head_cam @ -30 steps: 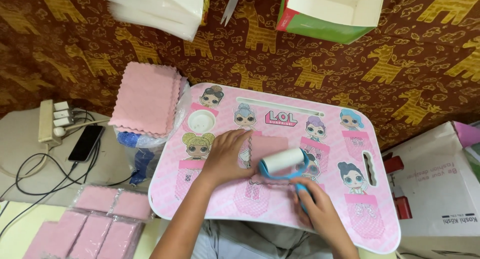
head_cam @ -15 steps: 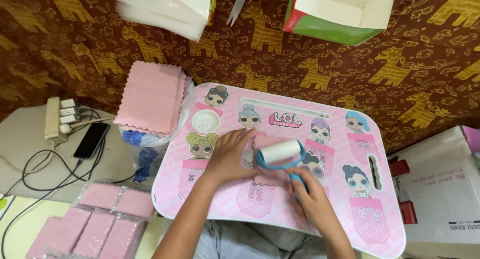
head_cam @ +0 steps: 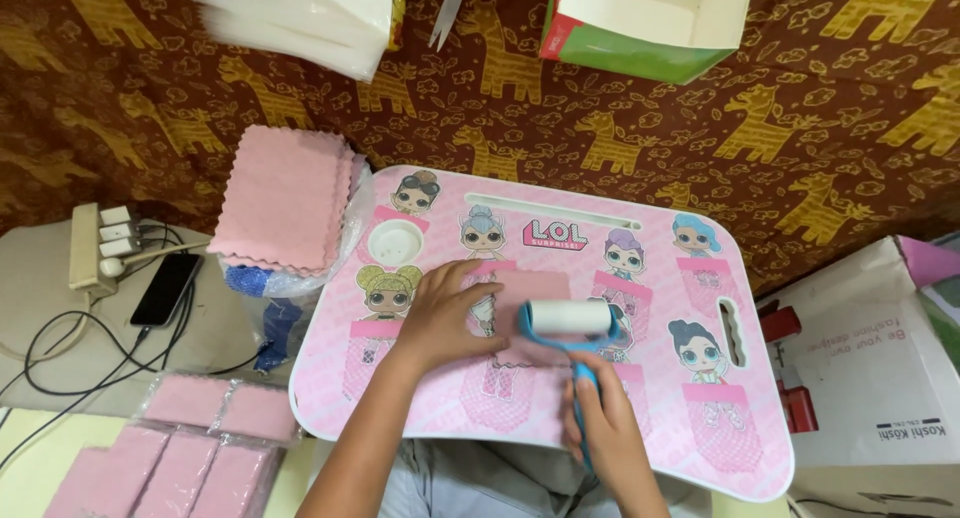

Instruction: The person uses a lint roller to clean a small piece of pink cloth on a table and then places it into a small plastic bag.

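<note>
A brown cloth printed with gold giraffes [head_cam: 620, 128] covers the floor, and on it stands a small pink lap table [head_cam: 700, 418] decorated with cartoon dolls, with a round cup recess and a slot near its far edge.

Counted: one lint roller [head_cam: 568, 320], blue-framed with a white roll; one small pink cloth [head_cam: 525, 283] lying flat on the table; one stack of pink scalloped cloths [head_cam: 285, 198]; a batch of packaged pink cloths [head_cam: 170, 448], at least five packets in view; one black phone [head_cam: 165, 288]; one white power strip [head_cam: 95, 243]; one green-sided open box [head_cam: 640, 23]; one white carton [head_cam: 880, 368].

The right hand [head_cam: 605, 433] is wrapped closed round the roller's blue handle, the roll just ahead of its fingers and resting on the near part of the pink cloth. The left hand [head_cam: 440, 313] lies flat and spread, pressing on the table and the cloth's left edge, just left of the roll; it grasps nothing.

The cloth stack sits well to the left of and beyond the left hand, on a plastic-wrapped bundle. The packets lie left of and nearer than both hands. The phone and power strip are farther left. The carton stands to the right of the right hand, and the green box far ahead.
</note>
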